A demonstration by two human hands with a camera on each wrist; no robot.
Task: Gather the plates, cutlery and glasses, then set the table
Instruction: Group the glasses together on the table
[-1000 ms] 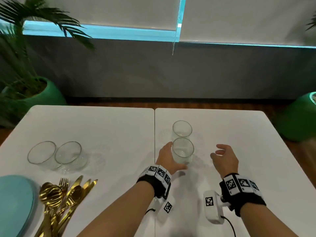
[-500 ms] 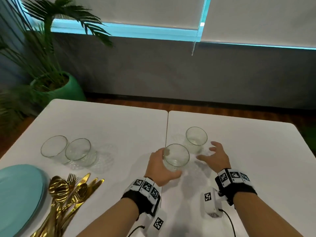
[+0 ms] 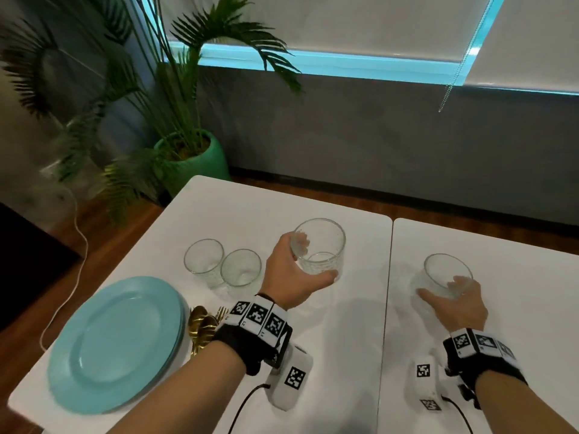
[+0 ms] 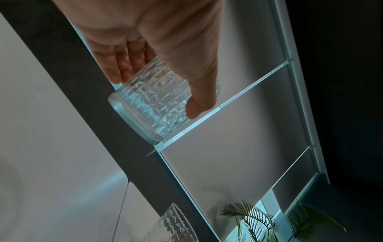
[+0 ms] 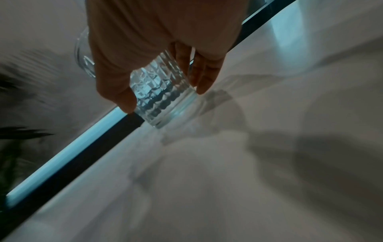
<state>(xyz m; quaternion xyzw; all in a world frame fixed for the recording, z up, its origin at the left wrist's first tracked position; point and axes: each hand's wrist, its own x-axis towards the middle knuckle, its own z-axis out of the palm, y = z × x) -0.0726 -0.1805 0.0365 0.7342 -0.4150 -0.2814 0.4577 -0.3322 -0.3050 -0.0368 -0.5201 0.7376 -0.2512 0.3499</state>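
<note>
Two textured glass tumblers are gripped, one per hand: the left hand (image 3: 289, 274) wraps one tumbler (image 3: 319, 247) right of the teal plate stack (image 3: 116, 343), lifted for carrying, seemingly; the right hand (image 3: 454, 303) clasps another (image 3: 445, 277) farther right, low over the desk (image 3: 344, 355).

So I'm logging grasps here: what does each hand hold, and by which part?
Left hand grips one glass round its side wall, lifted. Right hand grips another glass round its lower side wall.
</note>
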